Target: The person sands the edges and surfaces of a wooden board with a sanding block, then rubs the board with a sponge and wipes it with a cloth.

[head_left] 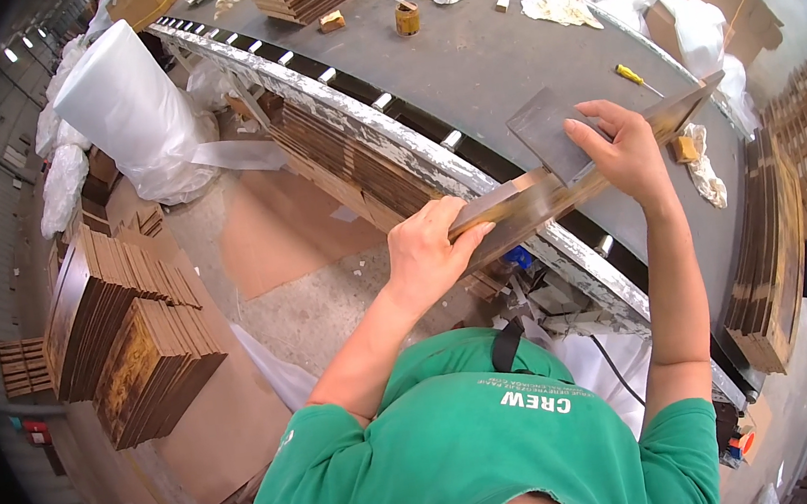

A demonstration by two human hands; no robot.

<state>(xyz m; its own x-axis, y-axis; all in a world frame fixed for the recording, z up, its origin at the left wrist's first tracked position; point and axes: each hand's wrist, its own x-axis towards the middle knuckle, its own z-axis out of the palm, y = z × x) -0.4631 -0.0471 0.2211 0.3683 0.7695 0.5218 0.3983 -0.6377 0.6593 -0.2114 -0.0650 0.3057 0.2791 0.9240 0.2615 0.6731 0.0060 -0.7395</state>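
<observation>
Board [518,227] is gripped by the left hand [432,253] and slanted toward two o'clock over the surface [379,53]. Dark plate [542,134] is noted at the curled right hand's [620,147] nine o'clock; grip there cannot be told.

The green T-shirt [411,473] bears upside-down white lettering [536,403] on its chest: one large word, with smaller, fainter lines alongside.

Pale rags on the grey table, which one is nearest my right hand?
The rag just right of your right hand, beside a small yellowish block. The other rags lie farther from that hand, toward the far side of the table.
</observation>
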